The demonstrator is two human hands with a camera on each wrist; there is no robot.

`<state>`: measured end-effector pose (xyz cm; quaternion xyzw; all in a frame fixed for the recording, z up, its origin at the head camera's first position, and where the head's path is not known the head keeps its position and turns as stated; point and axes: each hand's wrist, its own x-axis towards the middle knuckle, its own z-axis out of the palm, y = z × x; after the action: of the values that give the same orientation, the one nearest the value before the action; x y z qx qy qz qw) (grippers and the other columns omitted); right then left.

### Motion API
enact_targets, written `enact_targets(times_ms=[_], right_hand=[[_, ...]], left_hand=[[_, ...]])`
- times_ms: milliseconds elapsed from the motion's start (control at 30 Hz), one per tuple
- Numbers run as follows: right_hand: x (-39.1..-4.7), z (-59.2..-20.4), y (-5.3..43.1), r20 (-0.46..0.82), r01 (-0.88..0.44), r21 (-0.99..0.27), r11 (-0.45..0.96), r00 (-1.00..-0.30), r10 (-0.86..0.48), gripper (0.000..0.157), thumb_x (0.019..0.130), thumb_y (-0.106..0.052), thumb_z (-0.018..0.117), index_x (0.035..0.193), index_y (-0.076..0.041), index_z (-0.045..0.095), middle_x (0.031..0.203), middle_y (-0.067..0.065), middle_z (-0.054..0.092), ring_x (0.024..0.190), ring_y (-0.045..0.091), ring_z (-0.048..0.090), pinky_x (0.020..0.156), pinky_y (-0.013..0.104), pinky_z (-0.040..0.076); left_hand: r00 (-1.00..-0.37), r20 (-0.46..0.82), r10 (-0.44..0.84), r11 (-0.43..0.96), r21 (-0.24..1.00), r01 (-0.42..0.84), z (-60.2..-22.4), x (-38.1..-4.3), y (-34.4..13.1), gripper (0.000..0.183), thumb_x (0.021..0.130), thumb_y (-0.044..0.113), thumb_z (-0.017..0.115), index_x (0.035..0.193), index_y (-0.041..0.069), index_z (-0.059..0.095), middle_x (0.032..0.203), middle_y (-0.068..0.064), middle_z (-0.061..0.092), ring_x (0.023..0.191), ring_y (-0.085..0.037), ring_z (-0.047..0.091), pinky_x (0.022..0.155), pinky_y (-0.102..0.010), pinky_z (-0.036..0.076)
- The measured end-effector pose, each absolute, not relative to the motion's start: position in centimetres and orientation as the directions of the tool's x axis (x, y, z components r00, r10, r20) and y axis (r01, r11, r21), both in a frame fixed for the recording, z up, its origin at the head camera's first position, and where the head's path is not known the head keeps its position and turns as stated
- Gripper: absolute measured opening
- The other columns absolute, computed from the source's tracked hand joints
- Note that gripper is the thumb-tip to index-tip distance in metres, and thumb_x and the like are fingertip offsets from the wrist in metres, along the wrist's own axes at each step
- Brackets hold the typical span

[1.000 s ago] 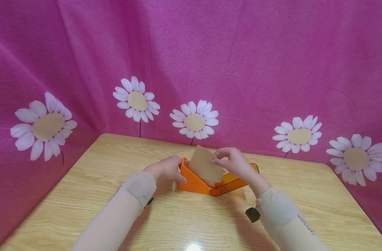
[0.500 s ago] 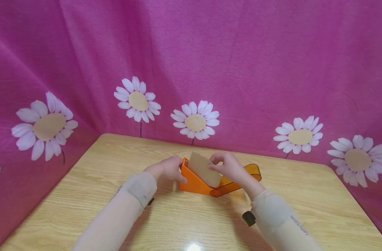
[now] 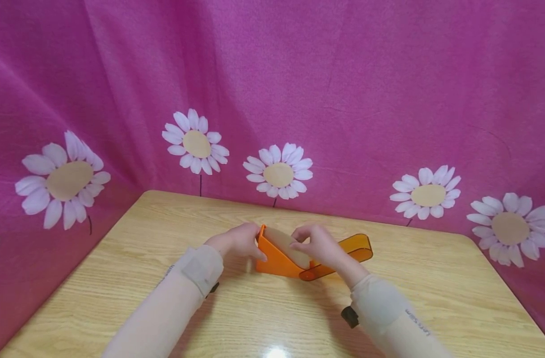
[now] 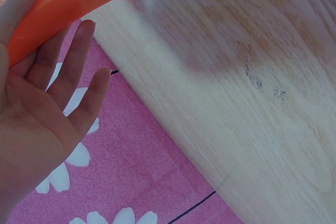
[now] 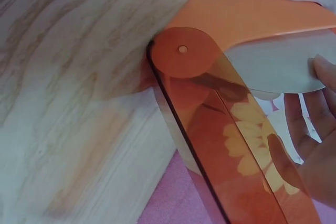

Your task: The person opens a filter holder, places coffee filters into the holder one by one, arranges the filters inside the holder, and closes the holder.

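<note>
An orange wedge-shaped case stands on the table, its clear amber lid swung down to the right on a round hinge. My left hand grips the case's tall left end, the thumb on the near wall; in the left wrist view some fingers of this hand stick out past the orange wall. Inside the case sits a brown paper coffee filter, its upper edge at the case's sloping opening. My right hand pinches the filter's right edge; the right wrist view shows the filter between thumb and fingers.
The wooden table extends in front of and on both sides of the case. Behind its far edge hangs a pink curtain printed with daisies. A small black piece sits at the right wrist.
The coffee filter has gone down into the case, from sticking well above it to lying about level with the opening. My right hand moved down and left with it; my left hand stayed still.
</note>
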<state>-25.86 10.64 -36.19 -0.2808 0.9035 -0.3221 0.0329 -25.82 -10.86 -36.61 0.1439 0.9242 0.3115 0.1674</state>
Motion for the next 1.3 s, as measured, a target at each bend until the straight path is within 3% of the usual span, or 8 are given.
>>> enact_targets(times_ms=[933, 1100, 1300], right_hand=[[-25.2, -36.9, 9.6, 0.112, -0.481, -0.496, 0.723, -0.861, -0.496, 0.009, 0.083, -0.014, 0.069, 0.075, -0.014, 0.066, 0.076, -0.004, 0.068, 0.075, 0.009, 0.057, 0.074, 0.031, 0.049], [-25.2, -36.3, 10.2, 0.081, -0.431, -0.510, 0.745, -0.886, -0.457, 0.004, 0.084, -0.018, 0.069, 0.081, -0.015, 0.069, 0.081, -0.004, 0.068, 0.078, 0.010, 0.058, 0.075, 0.032, 0.049], [-25.3, -34.2, 12.5, 0.077, -0.419, -0.475, 0.774, -0.896, -0.438, 0.019, 0.086, -0.025, 0.066, 0.096, -0.010, 0.067, 0.092, 0.004, 0.068, 0.090, 0.022, 0.061, 0.081, 0.040, 0.049]], left_hand=[[-0.894, -0.228, 0.385, 0.739, 0.657, 0.151, -36.5, -25.7, -10.9, 0.037, 0.075, 0.013, 0.078, 0.109, 0.012, 0.064, 0.096, 0.003, 0.066, 0.085, -0.014, 0.056, 0.097, -0.035, 0.044], [-0.894, -0.226, 0.387, 0.745, 0.648, 0.158, -36.4, -25.6, -10.8, 0.035, 0.075, 0.013, 0.077, 0.108, 0.012, 0.065, 0.095, 0.003, 0.066, 0.085, -0.014, 0.056, 0.095, -0.034, 0.045], [-0.895, -0.218, 0.389, 0.750, 0.640, 0.170, -36.5, -25.6, -10.9, 0.031, 0.075, 0.012, 0.077, 0.104, 0.010, 0.065, 0.093, 0.002, 0.066, 0.082, -0.014, 0.055, 0.093, -0.033, 0.046]])
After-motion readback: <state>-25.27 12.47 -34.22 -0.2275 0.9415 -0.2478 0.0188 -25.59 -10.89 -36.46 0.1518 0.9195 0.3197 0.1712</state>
